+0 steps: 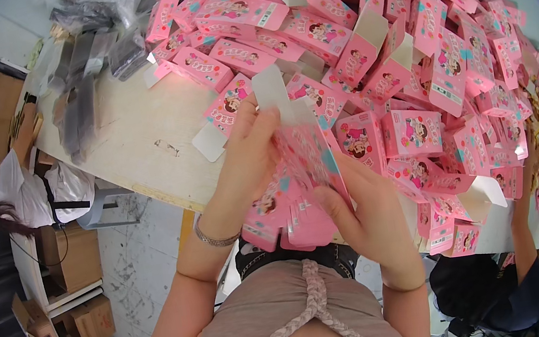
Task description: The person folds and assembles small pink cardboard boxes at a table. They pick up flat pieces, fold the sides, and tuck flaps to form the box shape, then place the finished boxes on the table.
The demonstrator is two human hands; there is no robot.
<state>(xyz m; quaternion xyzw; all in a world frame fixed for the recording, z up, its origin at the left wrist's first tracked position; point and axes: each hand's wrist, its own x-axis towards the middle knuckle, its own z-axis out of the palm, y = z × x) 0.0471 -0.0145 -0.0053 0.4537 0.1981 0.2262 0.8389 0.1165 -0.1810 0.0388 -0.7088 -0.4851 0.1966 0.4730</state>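
Observation:
Between my two hands is a pink printed carton (307, 153), slightly blurred, with a pale flap standing up at its top end. My left hand (250, 154) closes on its upper left side, thumb and fingers by the flap. My right hand (373, 212) grips the carton's lower right side, thumb in front and the other fingers partly hidden behind it. Below the carton, a stack of flat pink cartons (305, 225) rests at my lap, against the table edge. Whether the held carton is fully squared up is hard to tell.
A large heap of pink cartons (415, 124), some with open flaps, covers the table's middle and right. Clear plastic-wrapped bundles (79, 116) lie on the table (136, 153) at left. Shelves with brown boxes (79, 257) stand left. Another person's arm (522, 222) reaches in at right.

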